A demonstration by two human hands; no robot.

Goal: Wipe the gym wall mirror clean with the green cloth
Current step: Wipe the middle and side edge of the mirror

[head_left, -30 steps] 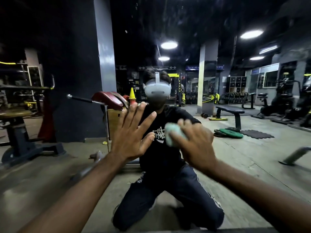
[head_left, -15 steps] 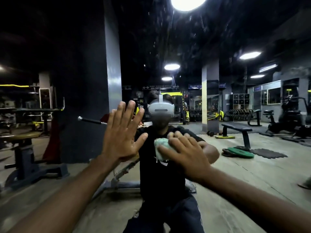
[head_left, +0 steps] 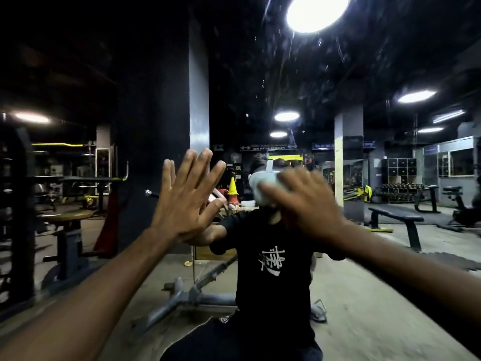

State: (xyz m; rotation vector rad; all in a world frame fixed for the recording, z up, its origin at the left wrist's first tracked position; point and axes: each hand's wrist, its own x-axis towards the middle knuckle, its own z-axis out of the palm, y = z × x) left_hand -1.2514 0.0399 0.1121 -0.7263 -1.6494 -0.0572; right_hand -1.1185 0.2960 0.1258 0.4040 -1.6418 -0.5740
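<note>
Mirror [head_left: 109, 74] glass fills the whole frame and shows a dark gym. A pale, bunched-up green cloth [head_left: 261, 190] sits just right of the middle of the frame, pressed on the glass. The right hand [head_left: 304, 204] is blurry. Its fingers bend over the cloth and hold it there. The left hand [head_left: 184, 204], left of the middle, lies flat on the glass with its fingers straight and spread apart, holding nothing. In the glass, a person in a black shirt [head_left: 270, 261] faces us, with a bench [head_left: 395, 217] at the right.
</note>
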